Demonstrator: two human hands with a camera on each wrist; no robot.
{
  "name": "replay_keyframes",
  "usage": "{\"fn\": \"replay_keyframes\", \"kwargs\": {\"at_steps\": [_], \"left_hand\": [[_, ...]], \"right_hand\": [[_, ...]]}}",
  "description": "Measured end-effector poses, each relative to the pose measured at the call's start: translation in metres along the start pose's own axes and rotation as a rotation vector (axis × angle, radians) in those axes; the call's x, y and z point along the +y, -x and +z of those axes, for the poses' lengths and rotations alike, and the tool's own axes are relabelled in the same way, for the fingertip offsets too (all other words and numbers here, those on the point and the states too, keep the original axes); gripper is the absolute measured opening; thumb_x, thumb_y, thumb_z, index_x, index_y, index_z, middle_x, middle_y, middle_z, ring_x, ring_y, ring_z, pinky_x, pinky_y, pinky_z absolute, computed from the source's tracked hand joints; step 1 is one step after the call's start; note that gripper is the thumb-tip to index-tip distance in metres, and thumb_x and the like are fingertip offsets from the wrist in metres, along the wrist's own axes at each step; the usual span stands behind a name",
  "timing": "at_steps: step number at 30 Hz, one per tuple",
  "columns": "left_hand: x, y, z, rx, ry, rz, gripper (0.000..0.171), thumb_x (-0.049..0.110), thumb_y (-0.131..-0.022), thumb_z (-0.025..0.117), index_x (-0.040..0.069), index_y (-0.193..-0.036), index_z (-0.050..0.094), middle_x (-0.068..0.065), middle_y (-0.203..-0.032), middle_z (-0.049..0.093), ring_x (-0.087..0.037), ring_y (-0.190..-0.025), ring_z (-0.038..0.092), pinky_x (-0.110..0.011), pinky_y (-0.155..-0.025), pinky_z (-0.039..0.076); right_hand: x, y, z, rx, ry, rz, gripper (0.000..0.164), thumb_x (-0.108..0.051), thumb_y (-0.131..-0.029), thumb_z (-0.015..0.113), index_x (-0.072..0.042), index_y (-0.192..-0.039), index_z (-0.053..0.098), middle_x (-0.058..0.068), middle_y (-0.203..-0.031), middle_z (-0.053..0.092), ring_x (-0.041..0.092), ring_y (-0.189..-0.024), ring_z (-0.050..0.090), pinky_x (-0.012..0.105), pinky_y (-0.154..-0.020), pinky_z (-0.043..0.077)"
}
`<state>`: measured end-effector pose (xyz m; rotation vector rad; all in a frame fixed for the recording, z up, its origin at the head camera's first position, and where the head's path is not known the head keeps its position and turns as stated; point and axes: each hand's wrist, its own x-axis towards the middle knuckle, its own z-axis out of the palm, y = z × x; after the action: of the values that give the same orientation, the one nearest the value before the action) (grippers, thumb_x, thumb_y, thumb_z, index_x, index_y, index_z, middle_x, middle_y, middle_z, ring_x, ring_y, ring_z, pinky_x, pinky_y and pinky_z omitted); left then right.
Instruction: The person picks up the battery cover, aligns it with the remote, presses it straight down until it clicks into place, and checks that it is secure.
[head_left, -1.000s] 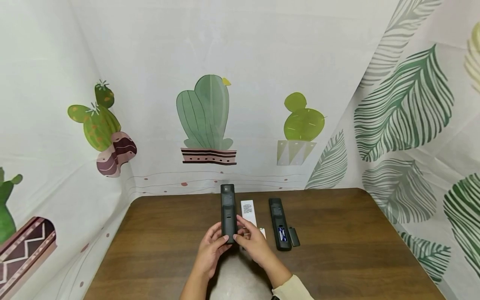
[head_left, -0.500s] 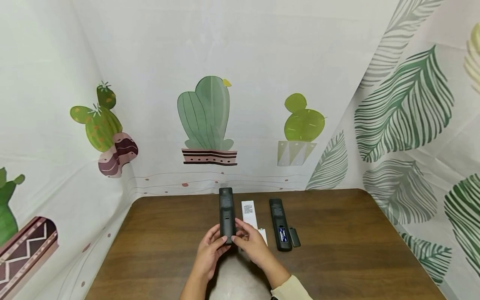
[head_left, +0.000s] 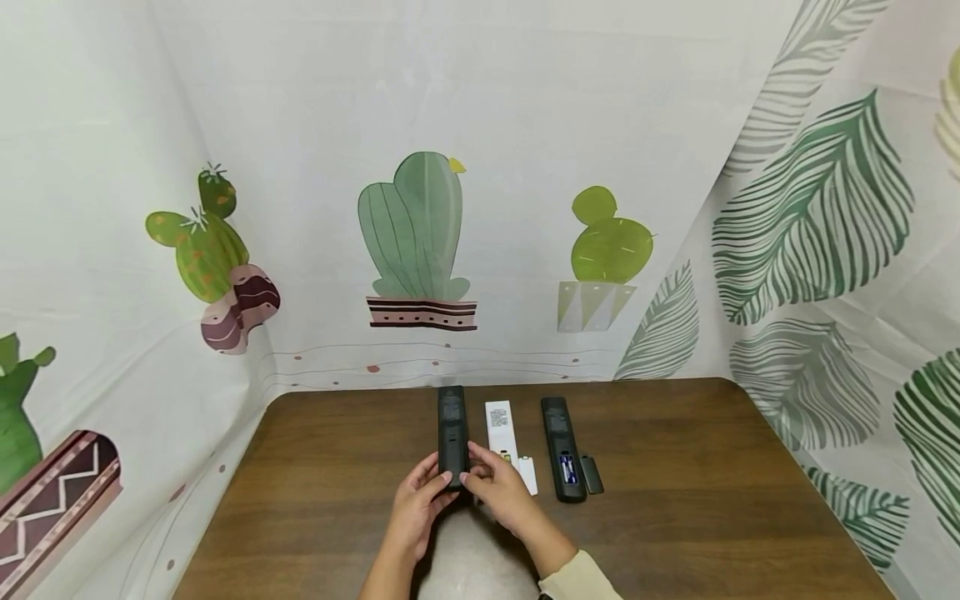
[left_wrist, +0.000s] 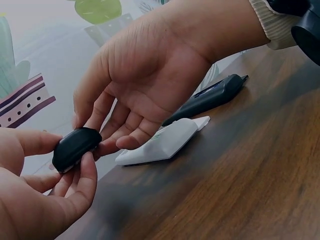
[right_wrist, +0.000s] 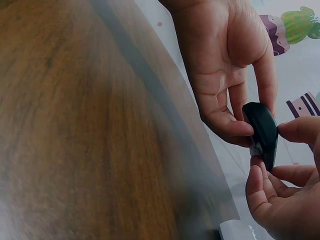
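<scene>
A black remote control (head_left: 452,425) is held above the table, its back side up, between both hands. My left hand (head_left: 417,508) grips its left edge near the lower end, thumb on the back. On the other edge my right hand (head_left: 508,496) pinches it, also with the thumb on the back. Both wrist views show the remote end-on: in the left wrist view the remote's end (left_wrist: 76,149) sits between the fingertips, and the right wrist view shows the remote's end (right_wrist: 262,127) with fingers on both sides.
Right of the hands lies a white remote (head_left: 498,423) with a white battery cover (head_left: 528,476) beside it. Further right, another black remote (head_left: 557,429) lies with its compartment uncovered, batteries (head_left: 567,469) inside, and a black cover (head_left: 592,475) alongside. A printed cloth (head_left: 510,108) hangs behind the table (head_left: 675,500).
The held remote's far end has come down and toward me, exposing more of the white remote and its cover. Both hands keep their grip at the lower end.
</scene>
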<state>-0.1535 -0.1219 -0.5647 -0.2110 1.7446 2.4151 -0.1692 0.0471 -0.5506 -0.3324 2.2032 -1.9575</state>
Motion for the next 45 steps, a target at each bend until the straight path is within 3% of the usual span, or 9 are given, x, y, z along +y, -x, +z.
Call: {"fn": "replay_keyframes", "kwargs": {"at_steps": [11,18,25,32,40,45], "left_hand": [[-0.001,0.0,-0.004,0.026,-0.029,-0.028,0.063,0.014,-0.1,0.061,-0.007,-0.152,0.034,-0.026,-0.151,0.046,-0.01,-0.102,0.065,-0.026,-0.085,0.057],[0.0,0.001,-0.004,0.034,-0.037,-0.04,0.063,0.014,-0.101,0.059,-0.008,-0.153,0.031,-0.029,-0.153,0.042,-0.009,-0.103,0.065,-0.027,-0.086,0.057],[0.001,0.002,-0.005,0.037,-0.05,-0.036,0.065,0.015,-0.101,0.059,-0.01,-0.153,0.029,-0.032,-0.155,0.038,-0.01,-0.104,0.065,-0.028,-0.087,0.058],[0.0,0.001,-0.009,0.055,-0.059,-0.045,0.064,0.016,-0.1,0.06,-0.009,-0.152,0.031,-0.032,-0.154,0.039,-0.012,-0.106,0.065,-0.028,-0.087,0.058],[0.003,0.0,-0.012,0.062,-0.088,-0.049,0.064,0.017,-0.101,0.058,-0.01,-0.152,0.031,-0.032,-0.152,0.042,-0.015,-0.108,0.064,-0.029,-0.088,0.057],[0.004,0.001,-0.015,0.057,-0.149,-0.033,0.062,0.015,-0.101,0.058,-0.011,-0.151,0.032,-0.034,-0.147,0.046,-0.017,-0.11,0.064,-0.029,-0.089,0.057]], "right_hand": [[0.002,0.001,0.003,-0.041,0.002,0.006,0.061,-0.014,-0.096,0.065,0.009,-0.148,0.042,0.03,-0.143,0.053,0.031,-0.112,0.066,0.018,-0.076,0.052],[0.005,0.001,0.005,-0.046,0.018,0.018,0.062,-0.015,-0.097,0.064,0.01,-0.148,0.041,0.028,-0.129,0.064,0.024,-0.105,0.067,0.02,-0.074,0.052],[0.01,-0.002,0.01,-0.047,0.045,0.037,0.06,-0.014,-0.098,0.061,0.012,-0.148,0.04,0.03,-0.13,0.062,0.024,-0.103,0.066,0.023,-0.073,0.053],[0.008,-0.001,0.015,-0.047,0.073,0.065,0.063,-0.019,-0.098,0.063,0.008,-0.15,0.04,0.02,-0.113,0.07,0.018,-0.094,0.064,0.024,-0.07,0.051],[0.005,0.0,0.018,-0.062,0.034,0.068,0.065,-0.018,-0.096,0.065,0.009,-0.15,0.039,0.03,-0.141,0.052,0.015,-0.093,0.063,0.025,-0.071,0.052],[0.007,-0.001,0.02,-0.074,0.043,0.068,0.067,-0.019,-0.095,0.065,0.009,-0.15,0.038,0.031,-0.142,0.052,0.014,-0.092,0.064,0.026,-0.071,0.053]]}}
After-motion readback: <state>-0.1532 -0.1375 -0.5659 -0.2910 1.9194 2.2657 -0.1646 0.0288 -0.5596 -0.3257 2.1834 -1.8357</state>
